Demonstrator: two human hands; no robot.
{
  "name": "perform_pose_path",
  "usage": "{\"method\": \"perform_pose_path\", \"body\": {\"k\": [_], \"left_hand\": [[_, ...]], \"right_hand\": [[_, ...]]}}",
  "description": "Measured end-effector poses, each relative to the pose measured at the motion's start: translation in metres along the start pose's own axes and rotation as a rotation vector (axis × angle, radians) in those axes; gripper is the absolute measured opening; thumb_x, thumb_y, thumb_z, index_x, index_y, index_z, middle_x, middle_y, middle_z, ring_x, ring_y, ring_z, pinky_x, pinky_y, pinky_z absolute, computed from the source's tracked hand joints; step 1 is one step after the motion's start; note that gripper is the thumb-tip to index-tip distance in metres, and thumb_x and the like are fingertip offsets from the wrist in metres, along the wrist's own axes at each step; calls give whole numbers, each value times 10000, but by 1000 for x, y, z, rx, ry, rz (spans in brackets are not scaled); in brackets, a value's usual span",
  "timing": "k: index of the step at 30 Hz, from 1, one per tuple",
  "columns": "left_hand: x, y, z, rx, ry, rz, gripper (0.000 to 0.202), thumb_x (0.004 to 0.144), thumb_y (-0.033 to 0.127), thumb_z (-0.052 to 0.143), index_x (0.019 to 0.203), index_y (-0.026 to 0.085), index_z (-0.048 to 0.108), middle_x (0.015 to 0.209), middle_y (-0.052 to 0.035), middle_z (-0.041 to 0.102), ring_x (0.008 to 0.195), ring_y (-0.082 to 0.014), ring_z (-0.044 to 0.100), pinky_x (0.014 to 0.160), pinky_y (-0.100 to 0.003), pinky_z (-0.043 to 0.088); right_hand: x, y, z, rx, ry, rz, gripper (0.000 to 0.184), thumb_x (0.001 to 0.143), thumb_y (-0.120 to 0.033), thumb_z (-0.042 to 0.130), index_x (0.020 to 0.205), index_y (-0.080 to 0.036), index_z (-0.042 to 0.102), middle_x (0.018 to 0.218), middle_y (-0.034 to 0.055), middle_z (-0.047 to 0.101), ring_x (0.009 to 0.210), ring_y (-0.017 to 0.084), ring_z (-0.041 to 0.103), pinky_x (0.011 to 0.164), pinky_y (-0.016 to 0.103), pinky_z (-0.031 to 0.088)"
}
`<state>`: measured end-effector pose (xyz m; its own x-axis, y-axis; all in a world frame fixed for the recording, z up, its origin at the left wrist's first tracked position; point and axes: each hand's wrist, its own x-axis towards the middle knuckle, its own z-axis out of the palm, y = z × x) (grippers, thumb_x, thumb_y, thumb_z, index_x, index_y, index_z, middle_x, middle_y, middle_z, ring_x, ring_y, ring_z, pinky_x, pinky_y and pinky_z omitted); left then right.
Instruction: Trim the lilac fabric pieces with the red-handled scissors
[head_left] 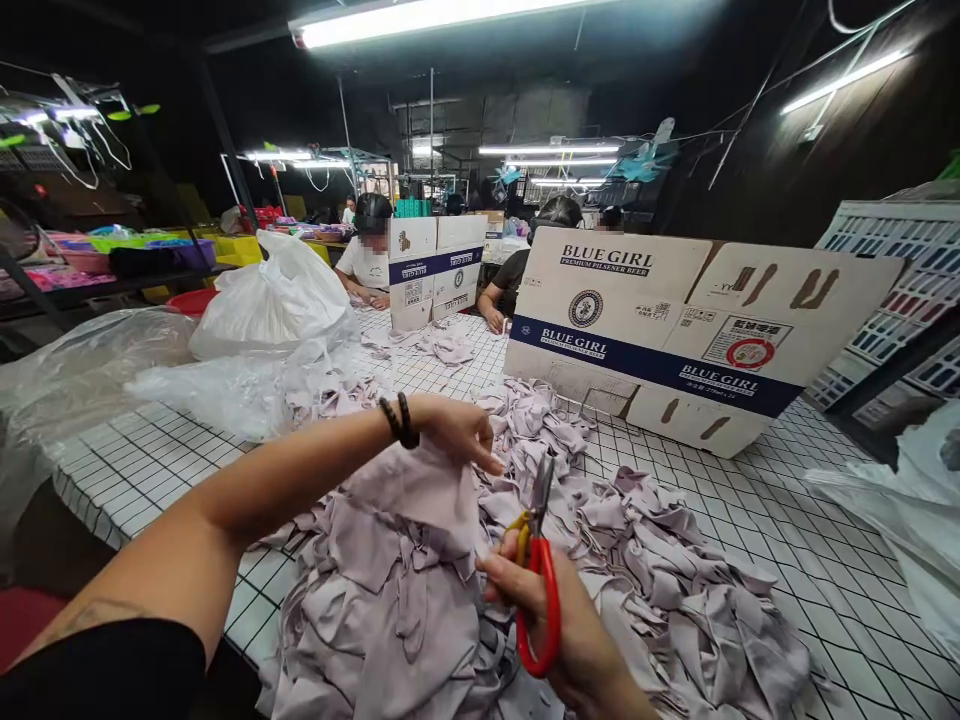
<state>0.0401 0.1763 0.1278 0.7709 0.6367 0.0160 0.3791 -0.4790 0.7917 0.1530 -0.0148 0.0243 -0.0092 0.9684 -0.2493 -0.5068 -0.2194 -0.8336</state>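
Seemingly, cloth [420, 490] is being positioned, right hand [581, 625] gripping scissors [541, 552], left hand [454, 432] of unclear grip, with steadying called for next.

Scissors [541, 552] of metal and glossy plastic; cloth pieces [409, 620] matt.

Cannot see every finger of the left hand [459, 430]; find the cloth pile [420, 620] and right forearm [611, 690] cut by the bottom edge, a dark-clad co-worker [516, 274] mostly hidden behind the beer carton [622, 290]
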Motion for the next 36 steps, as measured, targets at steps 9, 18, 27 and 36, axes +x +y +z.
{"method": "perform_pose_path", "body": {"k": [9,18,27,36], "left_hand": [[-152,-55,129,-473,173,-401,636,860,668,426,675,152,749,487,-9,558,476,-133,461,524,-237,342],[-159,-38,183,-1217,541,-497,598,615,626,762,949,130,744,651,-6,582,465,-44,321,458,-199,185],[-176,-47,168,-1169,638,-461,522,636,599,757,851,126,718,626,-1,611,406,-29,276,428,-209,199],[-166,-49,148,-648,932,-270,352,752,539,696,711,203,792,897,-82,577,896,-225,566,829,-324,467]], "right_hand": [[-8,46,-3,49,141,46,337,559,-343,891,730,-186,648,741,-13,648,612,126,613,623,241,475],[-11,53,5,-264,51,0,394,589,-466,841,657,-208,551,638,-11,593,588,153,557,581,271,464],[59,18,10,-767,-432,-342,172,758,-224,667,930,-212,656,843,8,632,752,168,561,710,272,471],[70,16,21,-782,-214,-519,99,698,-146,594,743,-220,546,688,-43,474,639,136,410,602,241,372]]}}
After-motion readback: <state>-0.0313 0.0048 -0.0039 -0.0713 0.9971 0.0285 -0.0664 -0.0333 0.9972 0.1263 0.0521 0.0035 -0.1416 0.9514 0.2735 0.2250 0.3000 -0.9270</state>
